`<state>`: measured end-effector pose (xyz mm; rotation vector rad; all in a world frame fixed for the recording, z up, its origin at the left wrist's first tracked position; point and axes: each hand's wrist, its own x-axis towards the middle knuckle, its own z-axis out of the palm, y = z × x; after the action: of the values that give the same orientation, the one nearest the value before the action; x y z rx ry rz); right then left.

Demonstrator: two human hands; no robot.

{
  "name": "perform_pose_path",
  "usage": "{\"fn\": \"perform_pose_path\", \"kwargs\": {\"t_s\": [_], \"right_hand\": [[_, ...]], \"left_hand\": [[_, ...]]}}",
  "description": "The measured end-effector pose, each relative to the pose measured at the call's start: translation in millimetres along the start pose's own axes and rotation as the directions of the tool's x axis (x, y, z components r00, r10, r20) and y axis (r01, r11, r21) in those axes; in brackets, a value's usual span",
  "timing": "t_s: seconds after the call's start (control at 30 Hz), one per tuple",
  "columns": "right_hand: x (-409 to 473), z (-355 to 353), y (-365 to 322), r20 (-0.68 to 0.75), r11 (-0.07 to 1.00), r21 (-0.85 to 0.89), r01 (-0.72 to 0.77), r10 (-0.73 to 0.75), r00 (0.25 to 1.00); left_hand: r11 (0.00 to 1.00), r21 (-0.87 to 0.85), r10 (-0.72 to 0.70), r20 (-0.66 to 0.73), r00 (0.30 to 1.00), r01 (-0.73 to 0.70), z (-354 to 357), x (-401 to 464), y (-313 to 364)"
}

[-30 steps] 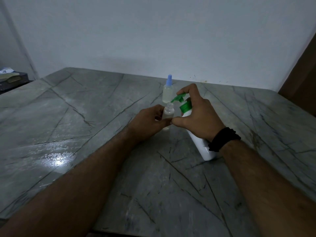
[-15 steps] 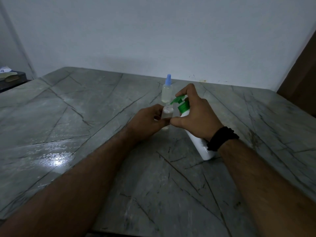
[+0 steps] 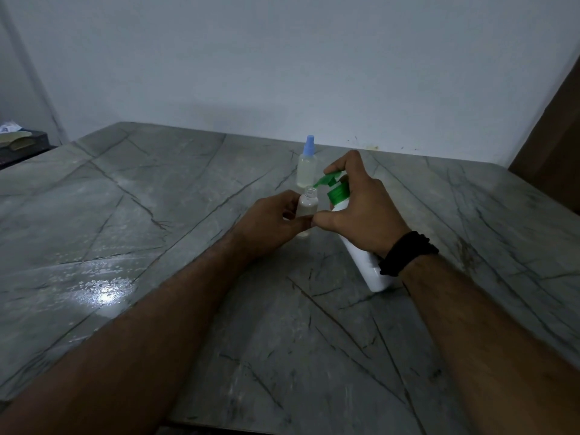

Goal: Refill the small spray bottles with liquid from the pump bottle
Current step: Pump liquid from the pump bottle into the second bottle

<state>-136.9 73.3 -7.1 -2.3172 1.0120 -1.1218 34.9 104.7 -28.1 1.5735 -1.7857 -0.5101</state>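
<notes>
My left hand grips a small clear spray bottle with its cap off and its neck open, standing on the grey marble table. My right hand holds the white pump bottle, tilted left, with a finger on its green pump head. The green nozzle tip sits just above the open neck. Behind them stands a second small spray bottle with a blue cap, upright and apart from both hands.
A white wall runs behind the table. A dark box with papers sits beyond the table's left edge. A brown panel rises at the far right. A black band circles my right wrist.
Hands and bottles hold the same pose. The view has shifted slightly; the pump nozzle stays over the open neck.
</notes>
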Motion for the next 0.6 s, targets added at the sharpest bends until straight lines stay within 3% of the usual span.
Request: {"fn": "perform_pose_path", "kwargs": {"t_s": [0.6], "right_hand": [[-0.5,-0.7,-2.0,-0.022,1.0,0.008,-0.001,0.001,1.0]], "left_hand": [[1.0,-0.01,-0.018,-0.003,1.0,0.018,1.1,-0.7,0.0]]}}
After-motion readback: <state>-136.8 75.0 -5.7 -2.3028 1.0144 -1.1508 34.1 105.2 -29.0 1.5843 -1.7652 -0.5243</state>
